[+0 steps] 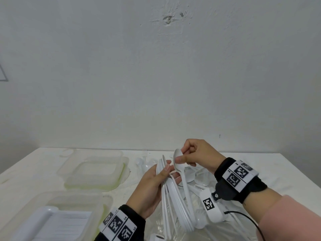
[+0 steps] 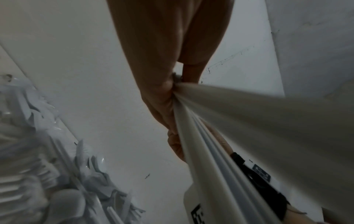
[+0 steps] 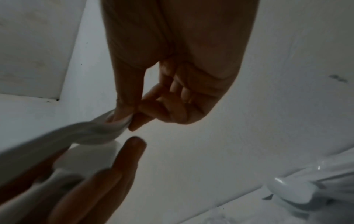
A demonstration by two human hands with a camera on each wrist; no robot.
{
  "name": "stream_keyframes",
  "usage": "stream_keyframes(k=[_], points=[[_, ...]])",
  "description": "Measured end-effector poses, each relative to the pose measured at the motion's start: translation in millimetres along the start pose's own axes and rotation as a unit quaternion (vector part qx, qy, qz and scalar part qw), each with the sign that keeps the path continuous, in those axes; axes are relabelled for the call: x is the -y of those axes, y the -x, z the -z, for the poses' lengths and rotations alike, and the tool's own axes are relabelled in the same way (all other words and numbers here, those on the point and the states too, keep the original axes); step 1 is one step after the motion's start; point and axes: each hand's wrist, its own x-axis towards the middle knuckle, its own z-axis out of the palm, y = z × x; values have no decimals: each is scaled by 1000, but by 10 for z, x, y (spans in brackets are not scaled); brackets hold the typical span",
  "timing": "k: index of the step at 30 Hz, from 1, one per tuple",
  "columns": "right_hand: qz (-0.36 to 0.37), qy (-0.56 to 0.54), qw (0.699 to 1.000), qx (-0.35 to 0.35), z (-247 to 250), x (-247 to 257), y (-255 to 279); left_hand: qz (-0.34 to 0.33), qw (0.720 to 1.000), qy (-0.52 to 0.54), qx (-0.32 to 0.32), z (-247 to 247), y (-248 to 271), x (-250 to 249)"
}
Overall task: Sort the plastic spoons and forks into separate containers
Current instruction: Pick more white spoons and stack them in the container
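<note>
My left hand point(image 1: 152, 185) grips a stacked bundle of white plastic spoons point(image 1: 175, 202) by their necks, handles pointing down toward me. In the left wrist view the bundle point(image 2: 229, 136) fans out from the palm. My right hand point(image 1: 189, 157) pinches the bowl of a single white spoon point(image 1: 178, 164) between thumb and forefinger, right against the bundle's top. The right wrist view shows that pinched spoon point(image 3: 91, 131) and the left fingers point(image 3: 126, 159) below it. A pile of loose white cutlery point(image 1: 196, 180) lies on the table under both hands.
Two clear plastic containers stand at the left: an empty one point(image 1: 93, 169) farther back and a nearer one point(image 1: 55, 216) holding white cutlery. The white table point(image 1: 31, 164) ends at a white wall. A black cable point(image 1: 250, 220) runs from my right wrist.
</note>
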Motion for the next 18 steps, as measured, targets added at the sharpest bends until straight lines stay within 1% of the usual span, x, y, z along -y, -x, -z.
stream_keyframes(k=[3, 7, 13, 16, 18], points=[[14, 18, 1000, -6, -110, -74, 0, 6, 999, -40, 8, 19, 5, 10], [34, 2, 999, -2, -173, -174, 12, 9, 999, -45, 6, 11, 13, 23], [32, -6, 999, 23, -208, -310, -20, 10, 999, -39, 20, -20, 24, 67], [59, 49, 997, 25, -219, -364, -26, 16, 1000, -26, 7, 4, 20, 102], [71, 87, 994, 12, -230, -348, -2, 11, 999, -29, -12, 21, 19, 108]])
